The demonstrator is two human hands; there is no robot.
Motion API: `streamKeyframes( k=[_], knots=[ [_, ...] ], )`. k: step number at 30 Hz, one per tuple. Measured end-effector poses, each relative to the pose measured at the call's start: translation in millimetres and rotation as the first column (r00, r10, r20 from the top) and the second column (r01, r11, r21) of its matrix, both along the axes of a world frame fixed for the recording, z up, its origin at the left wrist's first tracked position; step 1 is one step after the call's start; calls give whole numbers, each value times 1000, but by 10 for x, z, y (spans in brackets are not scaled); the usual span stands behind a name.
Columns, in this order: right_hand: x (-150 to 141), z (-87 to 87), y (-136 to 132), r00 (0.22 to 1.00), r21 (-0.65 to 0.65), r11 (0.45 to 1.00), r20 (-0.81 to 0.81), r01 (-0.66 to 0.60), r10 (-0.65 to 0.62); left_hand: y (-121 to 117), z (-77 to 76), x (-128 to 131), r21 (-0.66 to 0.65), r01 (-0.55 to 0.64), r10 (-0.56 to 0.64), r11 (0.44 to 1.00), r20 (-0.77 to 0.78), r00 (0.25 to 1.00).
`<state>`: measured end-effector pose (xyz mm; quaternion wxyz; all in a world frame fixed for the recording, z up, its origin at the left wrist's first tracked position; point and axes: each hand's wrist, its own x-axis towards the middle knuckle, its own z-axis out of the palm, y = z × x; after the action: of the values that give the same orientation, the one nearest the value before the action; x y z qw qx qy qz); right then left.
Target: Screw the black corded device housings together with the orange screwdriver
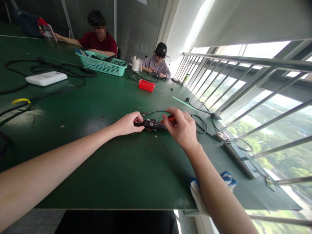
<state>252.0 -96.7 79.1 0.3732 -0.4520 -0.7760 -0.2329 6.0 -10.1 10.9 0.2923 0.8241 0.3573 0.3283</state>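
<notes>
A small black device [152,124] lies on the green table [117,162] in front of me, with a thin black cable running off its far side. My left hand [128,123] is closed around its left end. My right hand [181,127] grips its right end, and its fingers also hold an orange-handled tool [171,119] against the device. A tiny pale speck, perhaps a screw [156,136], sits just in front of the device.
Black cable loops [202,125] and a white plug [222,136] lie to the right near the railing. A red bin [146,85], a teal basket [103,65] and a white box [45,78] stand farther back. Two people sit at the far end. White-and-blue gloves [198,195] hang at the near edge.
</notes>
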Motion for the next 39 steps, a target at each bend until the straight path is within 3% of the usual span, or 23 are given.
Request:
streamKeyframes(
  k=[4,11,16,26,32,35,37,39],
  knots=[
    [-9,-21,-17,997,-52,997,-45,-58,55,0,3,-3,-18,13,-13,1000,16,1000],
    [6,-64,15,957,3,998,-283,61,-58,2,10,-5,-5,3,-3,1000,9,1000],
    [17,-114,68,973,-54,996,-217,70,-80,-14,21,-2,21,6,-6,1000,1,1000],
    [0,-120,56,970,-61,996,-234,59,-72,17,-19,-7,30,3,-3,1000,-13,1000],
    [-25,-129,17,966,-78,983,-210,-169,150,7,-4,-8,19,-1,1,1000,-3,1000],
    [-18,-82,-17,946,6,970,-221,-244,239,8,-1,-13,13,18,-18,1000,3,1000],
    [7,-43,-18,959,31,982,-214,-184,186,14,-9,-11,13,35,-35,999,9,999],
    [44,-32,10,988,-65,995,-146,-69,59,25,-23,-2,42,36,-37,998,13,999]
  ],
)
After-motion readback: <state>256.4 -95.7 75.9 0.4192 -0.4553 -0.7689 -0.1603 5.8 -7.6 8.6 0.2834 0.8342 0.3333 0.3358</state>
